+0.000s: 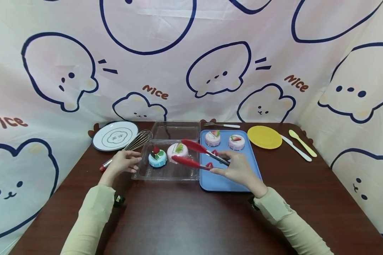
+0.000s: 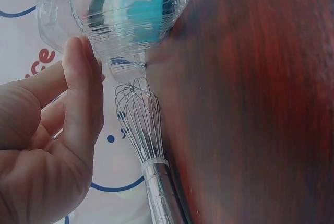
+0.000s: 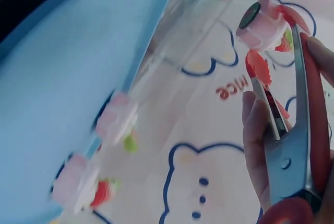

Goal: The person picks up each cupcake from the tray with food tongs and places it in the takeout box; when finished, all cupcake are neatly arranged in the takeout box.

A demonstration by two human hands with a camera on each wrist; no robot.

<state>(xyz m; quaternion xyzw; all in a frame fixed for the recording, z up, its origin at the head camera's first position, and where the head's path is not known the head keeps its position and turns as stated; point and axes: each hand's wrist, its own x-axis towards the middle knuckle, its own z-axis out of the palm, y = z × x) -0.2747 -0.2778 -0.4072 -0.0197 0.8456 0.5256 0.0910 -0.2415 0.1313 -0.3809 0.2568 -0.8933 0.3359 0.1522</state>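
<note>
My right hand [image 1: 239,170] grips red-tipped tongs [image 1: 191,163]. A pink toy cake [image 1: 175,153] with a fruit topping sits between the tong tips, above the clear plastic box [image 1: 166,173]; its dark underside shows in the right wrist view. Inside the box, to the left, stands a blue toy cake [image 1: 157,159] topped with red and green fruit. My left hand [image 1: 125,163] is at the box's left edge, fingers loosely bent and fingertips right at the rim.
A blue tray [image 1: 229,177] to the right bears two pink cakes [image 1: 212,139]. A whisk [image 2: 141,125] lies beside a white plate [image 1: 99,140] at left. A yellow plate [image 1: 265,137], white knife [image 1: 297,148], yellow spoon [image 1: 302,143] and fork [image 1: 223,125] lie behind and right.
</note>
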